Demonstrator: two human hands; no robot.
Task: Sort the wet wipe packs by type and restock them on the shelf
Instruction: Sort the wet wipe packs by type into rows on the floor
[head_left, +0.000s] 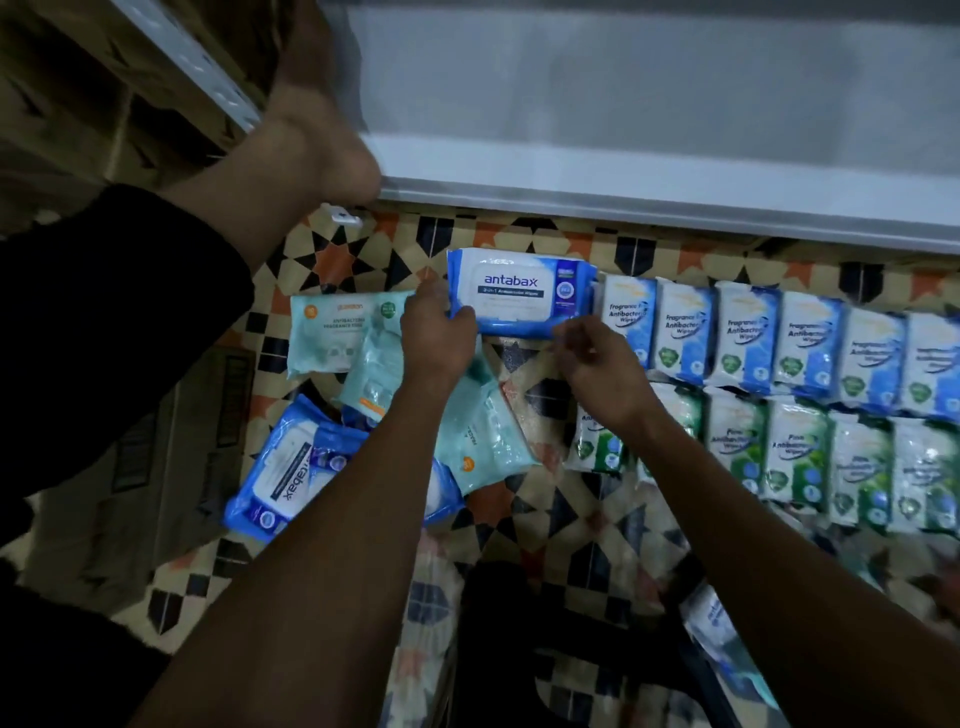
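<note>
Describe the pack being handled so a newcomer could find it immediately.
Below the white shelf edge, a row of blue-white packs stands on the patterned floor. At its left end, the left hand grips the antabax pack: wider, lying lengthwise, with a large white lid.

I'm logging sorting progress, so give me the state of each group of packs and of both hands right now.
Blue antabax wipe pack: flat on floor, label up, left end gripped.
Left hand: holding that pack.
Right hand: curled at its lower right corner; contact unclear.
Blue-white fragrance-free packs: neat row.
Green-white packs: neat row.
Pale teal packs: loose, overlapping.
</note>
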